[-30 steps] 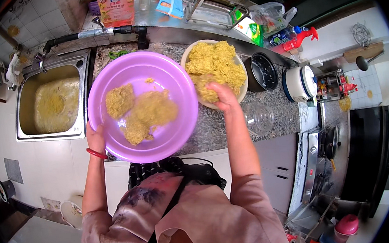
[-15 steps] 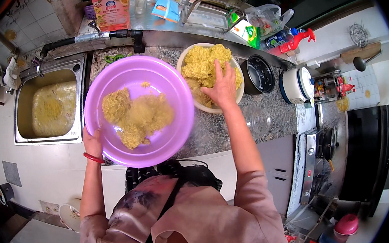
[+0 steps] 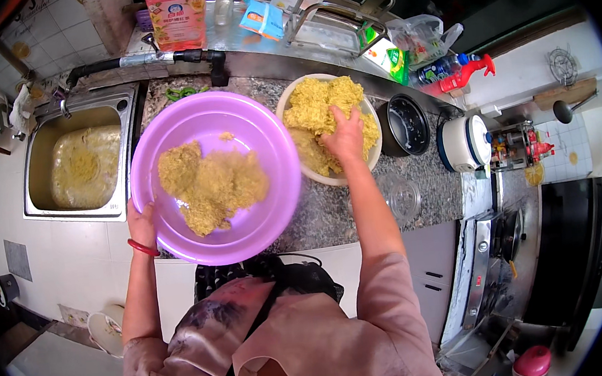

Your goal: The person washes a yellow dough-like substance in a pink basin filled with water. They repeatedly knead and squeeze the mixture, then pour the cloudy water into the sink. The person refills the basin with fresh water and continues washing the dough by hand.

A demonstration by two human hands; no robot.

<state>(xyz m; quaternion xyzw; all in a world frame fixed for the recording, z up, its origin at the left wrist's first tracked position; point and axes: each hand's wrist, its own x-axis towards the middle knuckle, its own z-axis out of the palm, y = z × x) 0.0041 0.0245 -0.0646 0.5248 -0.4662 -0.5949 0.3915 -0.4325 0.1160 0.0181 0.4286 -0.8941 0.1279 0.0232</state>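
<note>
A large purple basin (image 3: 283, 211) rests on the granite counter, its near side reaching past the front edge. My left hand (image 3: 142, 223) grips the basin's left rim; the thumb lies on top and the fingers are hidden beneath. Inside are loose, damp-looking clumps of yellow-brown shredded stuff (image 3: 207, 186). To the right stands a cream bowl (image 3: 336, 179) heaped with brighter yellow shredded clumps (image 3: 314, 103). My right hand (image 3: 347, 136) is in that bowl, its fingers curled into a yellow clump on the right side; some fingertips are buried.
At the left, a steel sink (image 3: 119, 184) contains cloudy yellow water. A black pot (image 3: 405, 126), a white rice cooker (image 3: 460, 144) and a clear round container (image 3: 402, 196) are right of the bowl. Bottles, packets and a metal rack (image 3: 342, 17) line the back ledge.
My right fingers have gone from spread over the yellow clumps to curled into them. My left hand keeps its hold on the basin, which has barely shifted.
</note>
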